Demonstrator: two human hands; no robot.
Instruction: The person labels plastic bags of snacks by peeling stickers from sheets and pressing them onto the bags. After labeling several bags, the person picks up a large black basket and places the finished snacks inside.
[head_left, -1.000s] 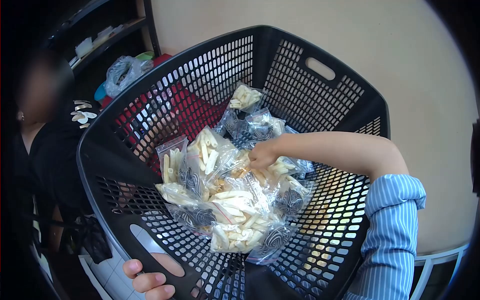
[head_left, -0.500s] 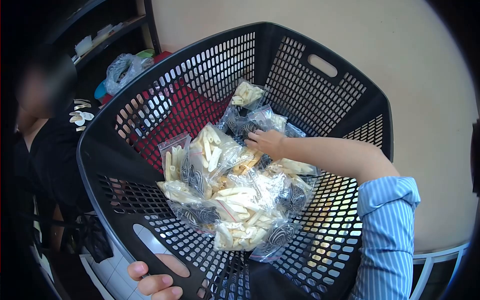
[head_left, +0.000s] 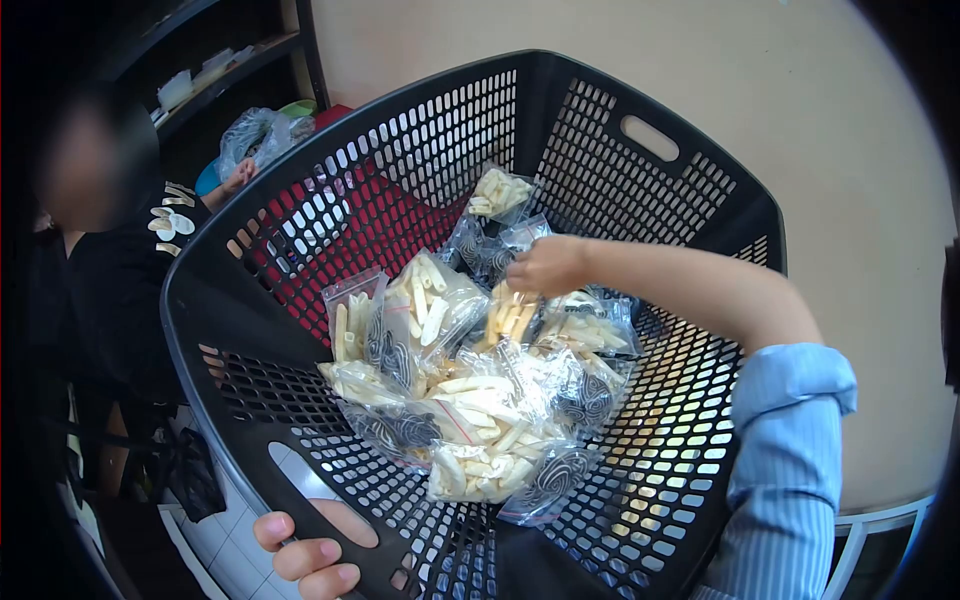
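A large black perforated plastic basket (head_left: 610, 95) fills the middle of the view. My left hand (head_left: 305, 555) is wrapped round its rim by the near-left handle slot. Inside lie several clear zip bags of pale stick-shaped snacks (head_left: 480, 475) with black swirl-printed labels. Reaching in from the right, my right hand (head_left: 545, 267) is closed at the top of a clear bag of yellowish sticks (head_left: 512, 315), partly hidden by the fingers. A bag of shorter pale pieces (head_left: 498, 192) rests farther back against the basket wall.
At the left a person in dark clothing (head_left: 120, 300) stands close to the basket. Behind are a dark shelf (head_left: 230, 75) and a clear plastic bag (head_left: 250, 135). A plain wall (head_left: 850, 200) rises beyond the basket, and a white metal frame (head_left: 870, 520) is low on the right.
My right hand has drawn slightly up and right, its fingers now closed on the bag of yellowish sticks, which shows more upright. The other person's hand has appeared behind the basket.
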